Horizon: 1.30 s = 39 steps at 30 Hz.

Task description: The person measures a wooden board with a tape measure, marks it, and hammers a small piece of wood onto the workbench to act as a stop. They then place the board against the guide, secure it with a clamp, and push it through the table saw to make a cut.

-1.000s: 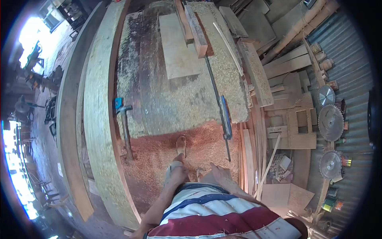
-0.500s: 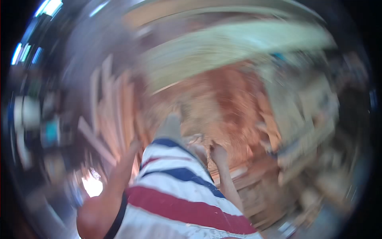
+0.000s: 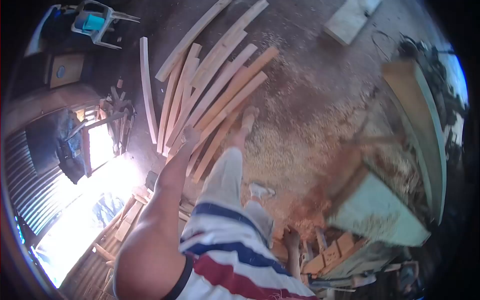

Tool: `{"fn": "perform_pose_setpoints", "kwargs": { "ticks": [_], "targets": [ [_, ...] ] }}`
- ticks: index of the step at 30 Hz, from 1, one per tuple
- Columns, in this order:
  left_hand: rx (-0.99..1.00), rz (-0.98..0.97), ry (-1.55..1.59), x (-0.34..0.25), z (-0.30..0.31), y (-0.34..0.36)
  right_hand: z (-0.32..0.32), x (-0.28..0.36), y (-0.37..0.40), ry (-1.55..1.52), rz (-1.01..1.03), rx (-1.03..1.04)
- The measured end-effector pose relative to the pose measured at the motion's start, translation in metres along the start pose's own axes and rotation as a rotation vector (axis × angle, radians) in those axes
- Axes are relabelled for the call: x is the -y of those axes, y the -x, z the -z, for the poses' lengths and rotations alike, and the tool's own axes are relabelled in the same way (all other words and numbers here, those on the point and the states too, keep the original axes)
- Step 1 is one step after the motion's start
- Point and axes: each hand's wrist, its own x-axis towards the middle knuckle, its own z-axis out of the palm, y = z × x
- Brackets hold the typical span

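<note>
My left hand (image 3: 189,135) hangs in front of a fan of long wooden strips (image 3: 217,90) on the floor. It is small and blends with the wood, so I cannot make out its fingers or whether it touches a strip. Low on the other side of my body, my right hand (image 3: 291,236) hangs with its fingers loosely apart and nothing visible in it. Beside it are orange-brown wooden pieces (image 3: 332,255) and a pale, dust-strewn board (image 3: 372,212).
Sawdust and shavings (image 3: 280,135) cover the floor around my feet. A large curved wooden piece (image 3: 425,135) stands at right, a plank (image 3: 350,21) lies farther off. A white chair (image 3: 102,22) holds a turquoise container (image 3: 93,22). Bright light enters beside corrugated metal (image 3: 37,175).
My view has swung round and is sharper. The wooden strips now lie ahead of me, and the pale board has shifted to the lower right. Both arms still hang at my sides.
</note>
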Motion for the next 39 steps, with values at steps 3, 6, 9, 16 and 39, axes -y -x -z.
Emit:
{"fn": "perform_pose_setpoints", "kwargs": {
  "ticks": [3,6,9,16,39],
  "targets": [
    [-0.204,-0.059,0.072,-0.03,-0.034,-0.128,-0.011,0.085,-0.033,0.201,0.067,-0.023],
    [-0.189,-0.063,0.073,-0.069,-0.034,-0.235,-0.021,0.149,-0.064,0.174,0.102,0.079],
    [-0.317,-0.176,-0.017,-0.1,-0.04,-0.317,-0.041,0.186,-0.087,0.184,0.087,0.098],
    [-0.14,-0.266,-0.123,-0.095,-0.082,-0.425,-0.067,0.187,-0.111,0.136,-0.133,0.158],
    [1.125,0.051,1.448,-0.121,0.039,0.059,-0.045,0.388,-0.09,-0.986,0.116,0.71]
  ]
}}
